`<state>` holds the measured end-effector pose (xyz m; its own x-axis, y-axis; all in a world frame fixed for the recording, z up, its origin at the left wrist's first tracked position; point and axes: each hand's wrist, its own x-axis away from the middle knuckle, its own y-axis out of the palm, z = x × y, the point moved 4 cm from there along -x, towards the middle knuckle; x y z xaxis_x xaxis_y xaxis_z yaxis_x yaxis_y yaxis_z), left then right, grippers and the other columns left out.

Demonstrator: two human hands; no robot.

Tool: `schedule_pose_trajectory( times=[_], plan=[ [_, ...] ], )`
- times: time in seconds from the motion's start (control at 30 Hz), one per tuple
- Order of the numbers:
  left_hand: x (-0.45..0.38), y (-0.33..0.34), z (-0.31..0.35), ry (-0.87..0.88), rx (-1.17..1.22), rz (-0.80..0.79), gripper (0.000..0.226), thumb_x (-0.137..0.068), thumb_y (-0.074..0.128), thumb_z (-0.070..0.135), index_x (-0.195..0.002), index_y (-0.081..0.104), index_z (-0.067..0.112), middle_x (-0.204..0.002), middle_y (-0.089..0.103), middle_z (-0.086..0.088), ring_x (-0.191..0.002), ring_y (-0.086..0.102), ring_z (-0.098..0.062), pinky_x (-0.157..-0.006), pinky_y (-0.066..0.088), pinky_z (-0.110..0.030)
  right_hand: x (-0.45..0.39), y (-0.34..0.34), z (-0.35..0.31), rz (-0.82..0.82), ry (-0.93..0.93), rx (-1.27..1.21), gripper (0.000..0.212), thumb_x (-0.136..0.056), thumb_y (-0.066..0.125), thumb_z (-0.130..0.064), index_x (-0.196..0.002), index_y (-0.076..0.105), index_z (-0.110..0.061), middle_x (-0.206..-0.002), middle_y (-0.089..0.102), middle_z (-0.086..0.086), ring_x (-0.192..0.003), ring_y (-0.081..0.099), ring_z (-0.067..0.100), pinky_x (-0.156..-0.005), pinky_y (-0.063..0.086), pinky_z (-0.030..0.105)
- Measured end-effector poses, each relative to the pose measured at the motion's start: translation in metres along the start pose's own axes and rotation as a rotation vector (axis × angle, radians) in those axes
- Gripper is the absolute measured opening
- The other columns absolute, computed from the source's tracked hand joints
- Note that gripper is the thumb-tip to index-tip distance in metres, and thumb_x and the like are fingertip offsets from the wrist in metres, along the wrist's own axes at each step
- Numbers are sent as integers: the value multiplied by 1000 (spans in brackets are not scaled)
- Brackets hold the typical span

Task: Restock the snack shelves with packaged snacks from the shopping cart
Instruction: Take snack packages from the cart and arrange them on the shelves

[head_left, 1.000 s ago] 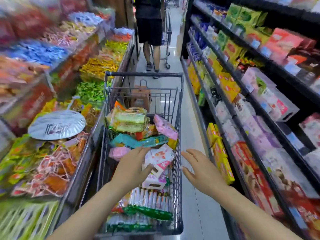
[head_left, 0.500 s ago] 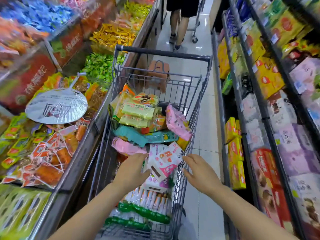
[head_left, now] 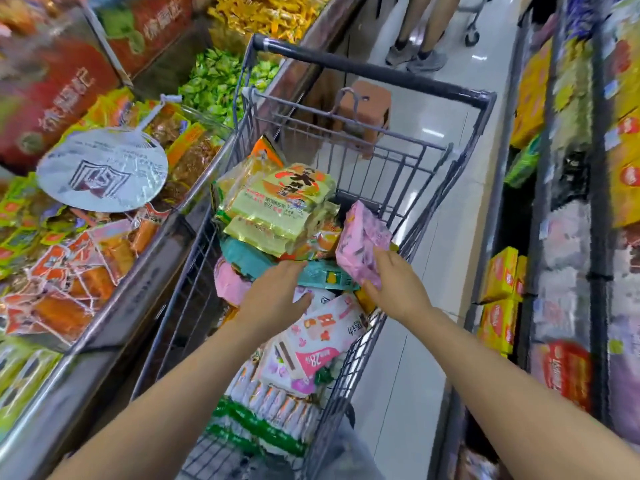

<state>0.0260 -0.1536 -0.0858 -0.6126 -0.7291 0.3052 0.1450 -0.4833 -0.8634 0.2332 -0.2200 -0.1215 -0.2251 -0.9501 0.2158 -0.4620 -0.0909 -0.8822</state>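
A grey wire shopping cart (head_left: 408, 157) stands in the aisle, heaped with packaged snacks. My right hand (head_left: 394, 282) grips the near end of a pink snack bag (head_left: 363, 237) at the cart's right side. My left hand (head_left: 277, 292) lies with straight fingers on the pile, its fingertips on a teal packet (head_left: 249, 259) and a white-and-pink bag (head_left: 322, 337). Behind them sits a stack of yellow-green packs (head_left: 277, 206). Green-and-white stick packs (head_left: 263, 417) fill the cart's near end.
Open bins of loose snacks (head_left: 69, 271) run along the left, with a round silver fan (head_left: 104, 174) lying on them. Shelves of boxed snacks (head_left: 502, 299) line the right. A person's legs (head_left: 419, 39) and another cart stand ahead in the aisle. A brown stool (head_left: 363, 112) is beyond my cart.
The view tilted down and closer to the cart. My right hand moved forward from the cart's rim and took hold of the pink bag. My left hand slid forward across the pile.
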Motion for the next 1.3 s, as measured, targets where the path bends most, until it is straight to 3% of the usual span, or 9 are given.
schedule_pose_trajectory(
  times=[0.17,0.27,0.47,0.67,0.9,1.03,1.17,1.23,1.3],
  plan=[
    [2,1,-7,-49,34,43,61,-96,52,40,-148,32,15,-146,42,-4,-132,40,-21,-106,37,-35,-36,26,5,-118,70,42,82,-84,65,-44,-145,23,-8,-139,41,16,-127,40,34,-101,41,43],
    [10,2,-13,-62,48,67,58,-96,53,38,-146,34,16,-143,46,-3,-129,44,-21,-104,37,-33,-47,40,8,-132,127,69,98,-79,71,-43,-149,12,-9,-144,35,16,-131,36,35,-104,40,46],
    [21,5,-24,-89,68,60,60,-96,52,39,-148,33,16,-147,43,-1,-132,41,-19,-106,36,-33,-49,39,16,22,113,-73,65,-84,63,-16,-142,33,-13,-129,53,13,-112,54,37,-80,52,44],
    [28,5,-24,-37,109,1,60,-97,50,42,-149,30,18,-148,40,-1,-133,40,-19,-108,36,-34,-16,6,1,152,110,-145,69,-89,58,-20,-149,25,-27,-133,54,10,-102,60,34,-73,49,38],
    [44,-17,-20,27,314,-56,59,-97,49,44,-148,33,20,-140,46,1,-127,44,-13,-101,37,-29,69,-27,-42,244,-15,-170,69,-88,65,-26,-147,30,-33,-139,51,-3,-113,57,23,-82,52,42],
    [56,-35,-9,-68,775,-135,69,-82,51,68,-137,44,28,-129,56,8,-115,56,-11,-95,44,-30,125,-39,-82,353,-72,-121,70,-79,71,-11,-141,42,-23,-135,55,2,-117,55,22,-89,50,35],
    [75,-47,8,-85,1031,-246,31,-90,56,53,-104,55,26,-119,64,-4,-103,63,-19,-90,53,-39,173,-38,-128,463,-214,6,84,-61,83,-1,-133,42,-17,-128,61,10,-116,59,28,-93,51,43],
    [86,-50,12,-81,1090,-261,50,-74,65,66,-102,57,26,-116,67,-5,-104,65,-24,-92,52,-50,193,-37,-145,533,-230,96,80,-61,80,-4,-132,44,-14,-126,61,13,-115,60,31,-92,51,47],
    [99,-52,17,-53,1115,-275,69,-62,71,72,-112,57,28,-115,69,-1,-107,65,-26,-92,51,-54,212,-40,-162,615,-235,176,62,-72,62,-15,-131,44,-14,-125,62,14,-115,60,31,-96,49,45]
  ],
)
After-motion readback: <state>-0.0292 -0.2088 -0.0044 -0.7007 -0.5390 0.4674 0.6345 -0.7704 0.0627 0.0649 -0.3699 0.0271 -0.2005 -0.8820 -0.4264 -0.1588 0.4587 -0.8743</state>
